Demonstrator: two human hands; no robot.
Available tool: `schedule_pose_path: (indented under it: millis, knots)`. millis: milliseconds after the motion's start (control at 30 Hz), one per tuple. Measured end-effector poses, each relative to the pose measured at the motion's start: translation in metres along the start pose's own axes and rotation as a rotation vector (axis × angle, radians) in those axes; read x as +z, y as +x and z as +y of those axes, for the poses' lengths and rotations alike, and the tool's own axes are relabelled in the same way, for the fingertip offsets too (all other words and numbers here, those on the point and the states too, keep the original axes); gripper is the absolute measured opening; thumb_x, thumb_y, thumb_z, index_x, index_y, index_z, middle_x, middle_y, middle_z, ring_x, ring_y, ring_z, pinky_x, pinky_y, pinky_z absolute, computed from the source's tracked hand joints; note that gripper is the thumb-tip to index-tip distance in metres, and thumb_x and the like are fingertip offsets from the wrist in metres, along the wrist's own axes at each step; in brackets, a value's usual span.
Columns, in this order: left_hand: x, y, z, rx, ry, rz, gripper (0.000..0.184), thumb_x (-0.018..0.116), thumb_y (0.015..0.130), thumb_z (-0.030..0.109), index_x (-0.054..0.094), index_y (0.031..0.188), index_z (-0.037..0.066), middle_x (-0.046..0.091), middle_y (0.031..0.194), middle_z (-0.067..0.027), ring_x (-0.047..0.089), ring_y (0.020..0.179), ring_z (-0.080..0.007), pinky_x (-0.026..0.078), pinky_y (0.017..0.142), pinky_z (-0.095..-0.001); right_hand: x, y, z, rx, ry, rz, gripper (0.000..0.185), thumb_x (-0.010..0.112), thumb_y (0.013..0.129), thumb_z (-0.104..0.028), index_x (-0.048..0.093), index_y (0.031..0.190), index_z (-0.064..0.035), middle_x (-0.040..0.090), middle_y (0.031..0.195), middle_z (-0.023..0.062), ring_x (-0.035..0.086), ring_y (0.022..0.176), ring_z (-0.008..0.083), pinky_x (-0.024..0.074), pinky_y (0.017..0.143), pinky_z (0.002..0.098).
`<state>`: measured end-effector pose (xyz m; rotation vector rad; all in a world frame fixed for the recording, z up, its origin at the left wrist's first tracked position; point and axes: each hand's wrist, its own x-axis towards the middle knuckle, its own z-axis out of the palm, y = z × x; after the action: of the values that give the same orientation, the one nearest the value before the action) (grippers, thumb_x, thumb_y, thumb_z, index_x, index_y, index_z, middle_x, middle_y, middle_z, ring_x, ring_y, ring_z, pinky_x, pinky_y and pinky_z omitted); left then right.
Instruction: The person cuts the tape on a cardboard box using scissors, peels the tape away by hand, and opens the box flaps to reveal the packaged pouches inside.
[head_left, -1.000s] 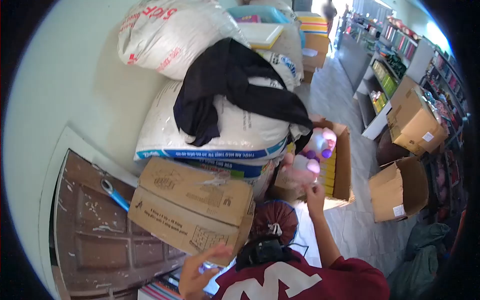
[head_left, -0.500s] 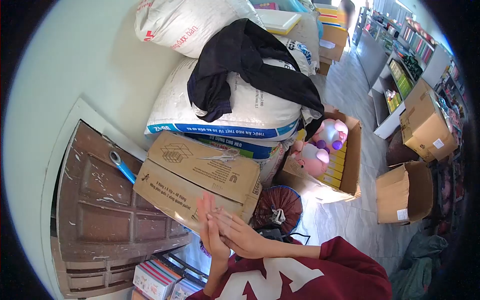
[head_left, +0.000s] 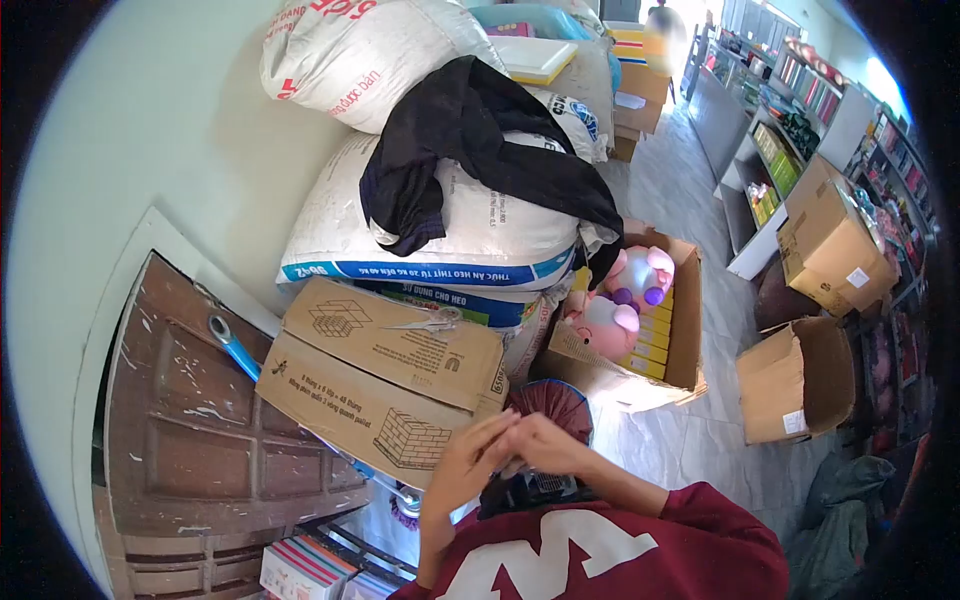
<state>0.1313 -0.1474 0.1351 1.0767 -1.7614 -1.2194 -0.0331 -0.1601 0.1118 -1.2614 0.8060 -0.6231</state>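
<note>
My left hand (head_left: 468, 462) and my right hand (head_left: 547, 444) meet in front of my chest, touching near the fingertips. The left fingers are stretched out and slope up to the right. The right hand is bent over and slightly smeared, so its fingers are mostly hidden. I see no object between the hands. Just beyond them lies a closed cardboard box (head_left: 375, 385) with printed lettering. A pair of scissors (head_left: 425, 322) rests on its top. Behind the right hand is a dark red tied bundle (head_left: 556, 405).
Large white feed sacks (head_left: 440, 225) are stacked against the wall, with a black garment (head_left: 470, 125) draped over them. An open carton (head_left: 690, 340) holds pink plush toys (head_left: 608, 328). Another open carton (head_left: 770, 385) stands right. A brown wooden door panel (head_left: 215, 420) leans left.
My palms were pressed together with fingers pointing up; now the hands have shifted right and angled, the right hand bending over. The view has tilted slightly.
</note>
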Motion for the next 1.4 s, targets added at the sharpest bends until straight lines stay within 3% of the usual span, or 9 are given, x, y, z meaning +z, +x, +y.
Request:
schedule_pose_path:
  millis: [167,400,633,867,933,1033,1167,1300,1400]
  knots:
    - [0.054,0.003,0.006,0.053,-0.046,0.370,0.026,0.047,0.086,0.011,0.055,0.107,-0.002,0.055,0.110,-0.0173,0.052,0.105,-0.0293,0.039,0.089,-0.0330,-0.013,-0.002,-0.004,-0.108,-0.022,0.305,0.043,0.039,0.092,-0.026,0.058,0.074,0.0073,0.055,0.061,-0.0016,0.048,0.058,0.0043,0.0403,0.050,0.0217]
    - [0.045,-0.014,0.008,0.374,0.162,0.620,0.024,0.048,0.085,0.008,0.056,0.103,-0.007,0.055,0.110,-0.0202,0.055,0.100,-0.0332,0.041,0.089,-0.0358,0.010,0.002,-0.019,-0.336,-0.090,0.194,0.028,0.048,0.087,-0.018,0.056,0.074,0.0047,0.055,0.064,0.0026,0.047,0.061,0.0046,0.0393,0.053,0.0209]
    - [0.044,-0.027,-0.003,0.213,-0.013,0.764,0.027,0.056,0.080,0.001,0.056,0.106,-0.006,0.053,0.115,-0.0200,0.055,0.101,-0.0294,0.041,0.088,-0.0324,0.029,0.011,-0.026,-0.419,-0.047,0.292,0.015,0.055,0.082,-0.009,0.061,0.083,0.0047,0.061,0.073,0.0082,0.054,0.063,0.0108,0.0418,0.057,0.0230]
    - [0.036,-0.038,-0.002,-0.050,-0.632,0.833,0.061,0.055,0.081,-0.001,0.021,0.131,-0.001,0.050,0.116,-0.0219,0.054,0.101,-0.0207,0.044,0.085,-0.0312,0.049,0.026,-0.020,-0.572,-0.066,0.296,0.017,0.057,0.078,-0.004,0.062,0.093,0.0017,0.063,0.087,0.0121,0.060,0.075,0.0176,0.0461,0.067,0.0244]
    - [0.026,-0.043,-0.002,-0.160,-0.600,0.788,0.059,0.057,0.081,0.003,0.023,0.129,-0.001,0.050,0.117,-0.0213,0.055,0.100,-0.0229,0.046,0.081,-0.0297,0.044,0.030,-0.027,-0.577,-0.182,0.197,0.021,0.057,0.078,-0.004,0.061,0.098,0.0006,0.063,0.087,0.0128,0.060,0.075,0.0172,0.0462,0.068,0.0242]
    - [0.003,-0.054,-0.011,-0.199,-0.590,0.907,0.058,0.058,0.081,0.017,0.026,0.127,0.000,0.047,0.118,-0.0196,0.053,0.103,-0.0274,0.046,0.079,-0.0300,0.016,0.050,-0.020,-0.874,-0.475,0.440,0.020,0.054,0.081,-0.005,0.060,0.099,0.0001,0.063,0.089,0.0118,0.060,0.075,0.0166,0.0460,0.068,0.0239]
    - [-0.014,-0.068,-0.029,-0.065,-0.756,1.158,0.066,0.054,0.081,0.042,0.026,0.127,0.002,0.043,0.119,-0.0176,0.047,0.110,-0.0322,0.040,0.085,-0.0341,-0.027,0.070,-0.051,-0.521,0.041,0.820,0.022,0.047,0.087,-0.014,0.063,0.090,0.0003,0.062,0.089,0.0089,0.057,0.082,0.0187,0.0434,0.074,0.0278]
    - [0.026,-0.016,-0.011,0.226,-1.063,0.885,0.069,0.044,0.085,0.043,0.012,0.137,0.009,0.040,0.127,-0.0144,0.046,0.110,-0.0283,0.033,0.094,-0.0368,0.005,0.077,-0.045,-0.658,-0.435,0.223,0.034,0.047,0.085,-0.027,0.057,0.103,-0.0006,0.060,0.099,0.0123,0.054,0.093,0.0248,0.0393,0.083,0.0343]
    - [0.031,0.008,-0.019,0.082,-0.929,1.027,0.064,0.044,0.087,0.038,0.015,0.137,0.012,0.038,0.130,-0.0136,0.044,0.112,-0.0257,0.032,0.096,-0.0357,0.050,0.080,-0.035,-0.793,-0.555,0.000,0.047,0.049,0.081,-0.030,0.047,0.117,-0.0003,0.047,0.122,0.0187,0.041,0.117,0.0317,0.0273,0.098,0.0341]
